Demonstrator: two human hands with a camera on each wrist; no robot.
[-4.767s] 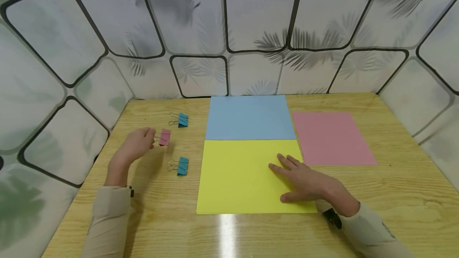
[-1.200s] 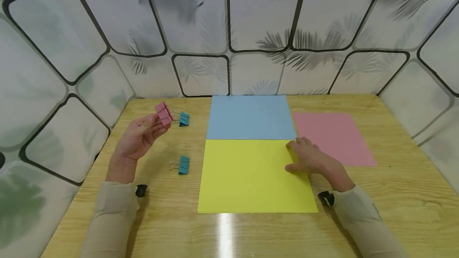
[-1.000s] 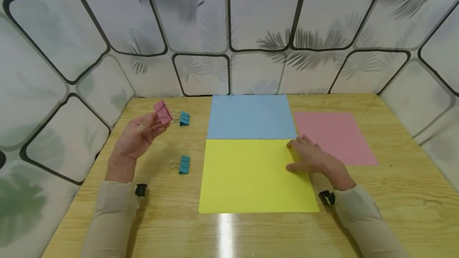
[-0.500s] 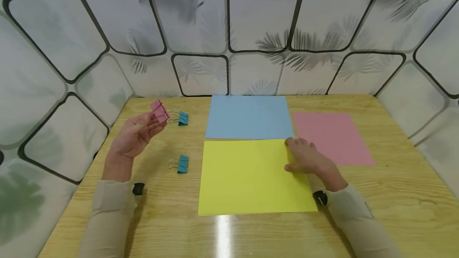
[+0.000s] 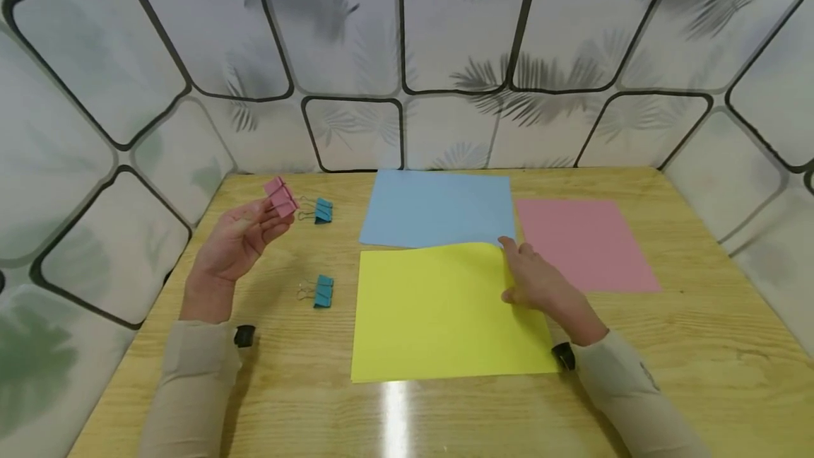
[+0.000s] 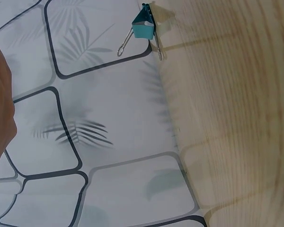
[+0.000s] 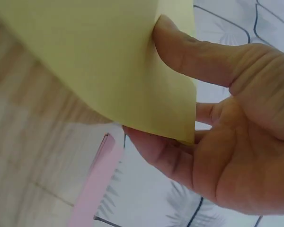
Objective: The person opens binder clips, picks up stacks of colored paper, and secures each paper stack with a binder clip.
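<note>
In the head view my left hand [image 5: 225, 251] holds a pink binder clip [image 5: 282, 197] at its fingertips, raised above the table's left side. Only an edge of that hand [image 6: 0, 104] shows in the left wrist view. My right hand [image 5: 545, 288] pinches the far right corner of a yellow sheet of paper [image 5: 439, 316]; that corner bends up off the table. In the right wrist view the thumb lies on the yellow sheet [image 7: 99, 56], with the fingers under it. A blue sheet [image 5: 441, 207] lies just beyond, slightly skewed.
Two teal binder clips, one farther back [image 5: 323, 211] and one nearer [image 5: 323, 291], stand left of the sheets. A pink sheet [image 5: 585, 242] lies to the right. Patterned covering [image 5: 458, 126] rises behind the wooden table [image 5: 305, 401] and at both sides.
My left hand has lifted the pink binder clip off the table. My right hand has gone from lying spread on the yellow sheet to pinching and raising its corner. The blue sheet has shifted slightly.
</note>
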